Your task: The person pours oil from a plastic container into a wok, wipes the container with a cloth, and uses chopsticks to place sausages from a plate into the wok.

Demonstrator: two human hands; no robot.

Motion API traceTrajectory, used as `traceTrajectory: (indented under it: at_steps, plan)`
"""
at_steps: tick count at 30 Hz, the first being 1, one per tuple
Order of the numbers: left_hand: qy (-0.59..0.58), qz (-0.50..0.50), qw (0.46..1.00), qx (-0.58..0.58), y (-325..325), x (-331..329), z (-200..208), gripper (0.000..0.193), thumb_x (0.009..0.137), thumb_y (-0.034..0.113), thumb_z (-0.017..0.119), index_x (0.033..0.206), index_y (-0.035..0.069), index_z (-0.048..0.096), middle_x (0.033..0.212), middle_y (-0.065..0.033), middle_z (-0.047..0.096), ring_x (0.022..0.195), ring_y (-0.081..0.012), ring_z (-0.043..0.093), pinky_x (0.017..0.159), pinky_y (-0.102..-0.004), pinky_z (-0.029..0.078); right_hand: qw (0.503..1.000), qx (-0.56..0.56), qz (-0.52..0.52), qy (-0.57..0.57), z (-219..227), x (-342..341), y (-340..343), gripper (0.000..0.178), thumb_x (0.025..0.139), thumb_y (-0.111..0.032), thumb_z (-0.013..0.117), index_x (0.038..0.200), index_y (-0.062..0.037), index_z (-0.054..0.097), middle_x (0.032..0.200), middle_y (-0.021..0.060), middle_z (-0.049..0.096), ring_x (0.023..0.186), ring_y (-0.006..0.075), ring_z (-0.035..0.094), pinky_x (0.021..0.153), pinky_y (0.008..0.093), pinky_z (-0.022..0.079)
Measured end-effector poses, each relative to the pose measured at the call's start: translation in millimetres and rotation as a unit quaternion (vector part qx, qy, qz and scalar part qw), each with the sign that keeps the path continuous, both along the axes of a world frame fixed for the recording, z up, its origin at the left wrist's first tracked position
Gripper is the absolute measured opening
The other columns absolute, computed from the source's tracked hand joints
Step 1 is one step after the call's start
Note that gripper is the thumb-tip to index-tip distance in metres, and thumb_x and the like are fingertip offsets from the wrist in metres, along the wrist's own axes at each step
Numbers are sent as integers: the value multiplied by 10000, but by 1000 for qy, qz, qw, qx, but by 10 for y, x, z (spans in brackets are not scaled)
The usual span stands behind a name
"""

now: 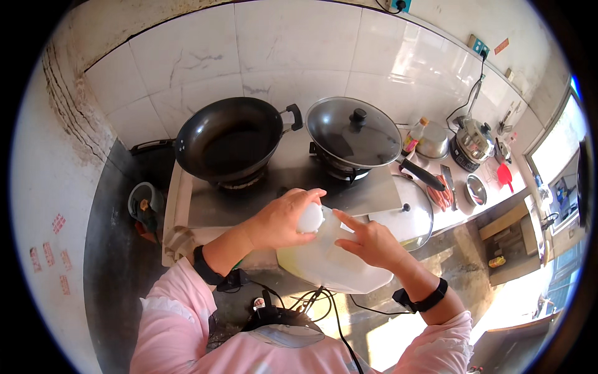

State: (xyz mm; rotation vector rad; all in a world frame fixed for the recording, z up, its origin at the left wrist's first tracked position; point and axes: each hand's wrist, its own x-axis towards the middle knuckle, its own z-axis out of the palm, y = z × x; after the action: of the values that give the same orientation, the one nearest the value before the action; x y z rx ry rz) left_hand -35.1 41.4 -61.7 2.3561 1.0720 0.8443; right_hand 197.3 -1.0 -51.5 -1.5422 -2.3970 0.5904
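Observation:
A large translucent white jug (pixel 333 265) with pale yellowish contents is held up before me, in front of the stove. The fingers of my left hand (pixel 280 218) are curled round its round white cap (pixel 309 218). My right hand (pixel 372 242) grips the jug at its handle beside the neck, index finger pointing toward the cap. Whether the cap is loose from the neck cannot be seen. Beyond my hands, a black wok (pixel 230 140) sits on the left burner. On the right burner stands a pan covered by a glass lid (pixel 354 134).
Another glass lid (pixel 414 212) lies right of the stove. Farther right are raw meat strips (pixel 440 194), a cleaver (pixel 449 186), a metal bowl (pixel 476 189), a bottle (pixel 415 135) and a steel pot (pixel 474 141). Black cables (pixel 317 299) hang below the jug. A bucket (pixel 147 201) stands at left.

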Motion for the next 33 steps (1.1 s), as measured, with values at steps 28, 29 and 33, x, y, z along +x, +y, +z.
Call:
traceTrajectory:
  at_steps: [28,29,33]
  plan:
    - [-24,-219,957,-190,331,-230,112,689,620,112,731,1222,48,404,1180,-120,544,1112,-242,516,951,-325,397,1000,-11,1,1,37,-25,-42,585,801,-351,624,1321,-197,406,648,209,592,642,403,588,607,459,470]
    - [29,-248,941,-229,416,-216,201,699,629,89,713,1250,57,395,1218,-120,528,1141,-221,501,969,-320,379,1000,-11,0,0,32,-16,-44,585,801,-351,624,1321,-197,406,648,209,592,642,403,588,607,459,470]
    - [118,-319,913,-224,603,-226,329,809,650,98,694,1359,79,307,1289,-140,460,1217,-254,423,1022,-343,321,1000,10,7,7,-48,8,41,580,794,-349,633,1312,-194,422,647,204,593,646,397,591,613,454,472]
